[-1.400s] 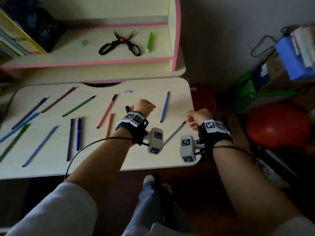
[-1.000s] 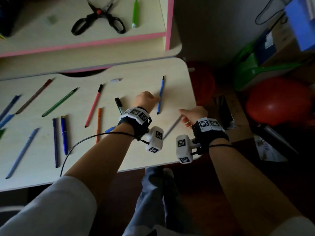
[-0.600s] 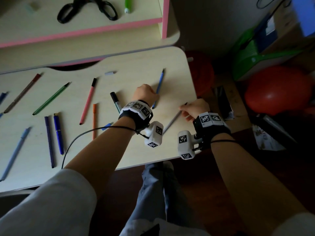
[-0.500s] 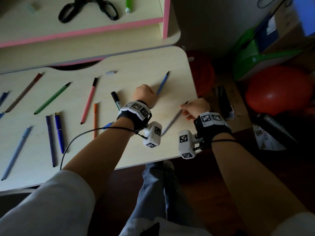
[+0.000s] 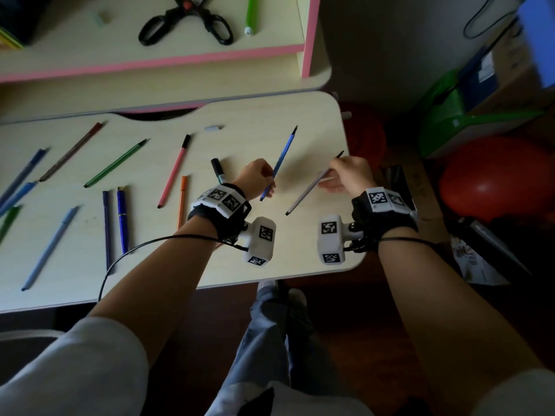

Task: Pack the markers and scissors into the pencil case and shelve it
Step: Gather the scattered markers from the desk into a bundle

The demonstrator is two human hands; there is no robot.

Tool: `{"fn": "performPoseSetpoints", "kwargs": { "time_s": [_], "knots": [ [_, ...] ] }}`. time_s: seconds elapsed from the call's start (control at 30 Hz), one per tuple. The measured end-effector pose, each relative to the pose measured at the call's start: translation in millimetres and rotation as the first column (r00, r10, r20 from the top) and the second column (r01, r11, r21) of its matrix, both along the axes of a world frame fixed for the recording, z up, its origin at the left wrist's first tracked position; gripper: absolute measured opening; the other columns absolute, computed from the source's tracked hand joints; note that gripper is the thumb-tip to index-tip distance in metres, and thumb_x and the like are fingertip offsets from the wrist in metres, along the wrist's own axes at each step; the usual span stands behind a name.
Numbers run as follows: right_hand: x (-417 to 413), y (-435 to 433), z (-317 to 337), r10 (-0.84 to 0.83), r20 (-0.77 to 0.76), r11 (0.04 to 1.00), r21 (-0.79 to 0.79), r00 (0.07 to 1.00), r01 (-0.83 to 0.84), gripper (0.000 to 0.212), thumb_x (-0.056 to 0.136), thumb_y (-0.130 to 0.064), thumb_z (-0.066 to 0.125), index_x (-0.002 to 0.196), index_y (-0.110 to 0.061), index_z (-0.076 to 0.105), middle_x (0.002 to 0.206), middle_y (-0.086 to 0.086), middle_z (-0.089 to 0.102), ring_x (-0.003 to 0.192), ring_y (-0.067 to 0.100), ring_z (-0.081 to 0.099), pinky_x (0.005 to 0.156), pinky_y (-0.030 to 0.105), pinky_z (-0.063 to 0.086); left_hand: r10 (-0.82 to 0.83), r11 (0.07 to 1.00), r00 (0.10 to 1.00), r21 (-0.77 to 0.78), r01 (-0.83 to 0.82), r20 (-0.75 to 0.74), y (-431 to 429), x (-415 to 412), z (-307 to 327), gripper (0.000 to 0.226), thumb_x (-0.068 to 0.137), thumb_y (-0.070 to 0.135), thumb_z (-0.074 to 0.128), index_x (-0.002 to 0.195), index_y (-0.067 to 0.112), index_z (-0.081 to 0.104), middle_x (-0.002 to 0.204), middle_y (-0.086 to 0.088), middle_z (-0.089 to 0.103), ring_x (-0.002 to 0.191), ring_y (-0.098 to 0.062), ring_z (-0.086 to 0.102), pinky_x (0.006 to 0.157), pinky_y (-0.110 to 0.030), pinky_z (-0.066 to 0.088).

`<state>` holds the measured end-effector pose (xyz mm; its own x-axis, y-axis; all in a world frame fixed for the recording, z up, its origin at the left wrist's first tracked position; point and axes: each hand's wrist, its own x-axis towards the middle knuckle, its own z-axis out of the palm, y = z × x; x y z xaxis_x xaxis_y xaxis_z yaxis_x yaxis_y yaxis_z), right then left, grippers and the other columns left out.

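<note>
My left hand [image 5: 256, 177] grips a blue marker [image 5: 285, 151], held tilted above the pale desk [image 5: 264, 118]. My right hand [image 5: 348, 175] grips a grey marker [image 5: 303, 195], also lifted off the desk near its right edge. Several more markers lie on the desk: a pink one [image 5: 174, 171], an orange one [image 5: 182, 199], a green one [image 5: 115, 163], a black-capped one [image 5: 216, 171] and dark blue ones [image 5: 122, 219]. Black scissors [image 5: 186, 24] and a green marker [image 5: 250, 13] rest on the pink-edged shelf [image 5: 150, 63]. No pencil case is in view.
A small white cap [image 5: 213, 127] lies near the desk's back edge. To the right on the floor are a red ball [image 5: 495, 178], a green plastic item [image 5: 450, 115] and a blue box [image 5: 537, 34]. My legs [image 5: 270, 325] are below the desk's front edge.
Both hands closed on markers that lay on the desk and raised them: the left took the blue one, the right the grey one. The view tilted down, then back up a little.
</note>
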<state>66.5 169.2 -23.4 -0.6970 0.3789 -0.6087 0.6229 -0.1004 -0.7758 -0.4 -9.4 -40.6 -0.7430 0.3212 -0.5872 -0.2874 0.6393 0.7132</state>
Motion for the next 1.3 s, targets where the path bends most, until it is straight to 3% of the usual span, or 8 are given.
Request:
{"fn": "performPoseSetpoints", "kwargs": {
  "time_s": [0.2,0.37,0.53,0.77,0.83,0.93,1.17,1.3],
  "knots": [
    [-2,-16,17,0.036,-0.120,0.996,-0.079,0.992,-0.046,0.020,0.088,-0.001,0.053,0.071,-0.010,0.055,0.075,0.009,0.063,0.040,0.012,0.063,0.054,0.025,0.055,-0.022,0.998,0.998,0.054,0.025,-0.062,-9,15,22,0.023,0.091,-0.008,0.030,0.093,0.008,0.046,0.063,-0.003,0.041,0.053,-0.013,0.038,0.043,-0.012,0.036],
    [-1,-36,30,0.079,-0.189,0.987,-0.125,0.979,-0.104,0.015,0.088,-0.003,0.057,0.074,-0.009,0.061,0.072,0.010,0.062,0.044,0.013,0.063,0.057,0.026,0.058,0.025,0.987,0.999,0.159,-0.021,-0.023,-21,33,39,0.023,0.097,0.010,0.039,0.074,0.013,0.041,0.064,-0.003,0.035,0.055,-0.014,0.031,0.053,-0.022,0.029],
    [-4,-62,48,0.149,-0.245,0.968,-0.160,0.958,-0.192,0.005,0.089,-0.003,0.057,0.086,-0.001,0.060,0.071,0.012,0.059,0.044,0.013,0.061,0.061,0.026,0.058,-0.009,0.995,0.998,0.094,0.014,-0.059,-43,45,52,0.028,0.093,0.030,0.049,0.071,0.017,0.037,0.070,0.000,0.050,0.054,-0.013,0.039,0.056,-0.024,0.035],
    [-8,-105,63,0.226,-0.277,0.947,-0.162,0.934,-0.278,0.006,0.089,-0.004,0.058,0.085,0.000,0.061,0.069,0.009,0.059,0.045,0.011,0.063,0.063,0.025,0.058,-0.015,0.998,0.994,0.052,0.021,-0.112,-82,50,61,0.015,0.091,0.013,0.053,0.084,0.011,0.039,0.065,-0.001,0.043,0.054,-0.014,0.038,0.051,-0.021,0.034],
    [-8,-121,64,0.245,-0.263,0.945,-0.150,0.933,-0.290,0.012,0.089,-0.005,0.058,0.077,-0.005,0.061,0.070,0.008,0.060,0.045,0.010,0.062,0.064,0.026,0.058,-0.002,0.998,0.992,0.062,0.010,-0.128,-98,50,62,0.009,0.093,0.010,0.048,0.092,0.008,0.040,0.064,-0.001,0.043,0.052,-0.012,0.037,0.044,-0.011,0.034],
    [-7,-142,63,0.265,-0.223,0.947,-0.122,0.938,-0.296,0.009,0.090,-0.010,0.058,0.088,-0.002,0.062,0.071,0.007,0.061,0.048,0.014,0.059,0.060,0.025,0.057,0.047,0.997,0.986,0.074,-0.035,-0.163,-120,50,57,0.003,0.093,0.004,0.043,0.095,0.005,0.044,0.069,-0.003,0.041,0.053,-0.012,0.036,0.038,-0.006,0.030],
    [12,-184,40,0.148,-0.018,0.989,0.016,0.989,-0.147,0.015,0.087,-0.013,0.060,0.075,-0.004,0.062,0.070,0.009,0.062,0.052,0.021,0.056,0.056,0.033,0.053,0.154,0.987,0.971,-0.006,-0.158,-0.183,-191,42,33,0.008,0.091,0.001,0.040,0.088,0.008,0.041,0.064,-0.003,0.045,0.050,-0.014,0.036,0.036,-0.012,0.031],
    [27,-200,22,0.072,0.107,0.993,0.089,0.992,-0.082,0.020,0.086,-0.016,0.062,0.071,-0.002,0.062,0.067,0.008,0.064,0.051,0.022,0.059,0.063,0.038,0.056,0.152,0.978,0.976,-0.119,-0.171,-0.154,-219,40,13,0.015,0.090,0.008,0.045,0.101,-0.003,0.048,0.069,-0.016,0.045,0.051,-0.022,0.033,0.047,-0.026,0.025]
  ]
}}
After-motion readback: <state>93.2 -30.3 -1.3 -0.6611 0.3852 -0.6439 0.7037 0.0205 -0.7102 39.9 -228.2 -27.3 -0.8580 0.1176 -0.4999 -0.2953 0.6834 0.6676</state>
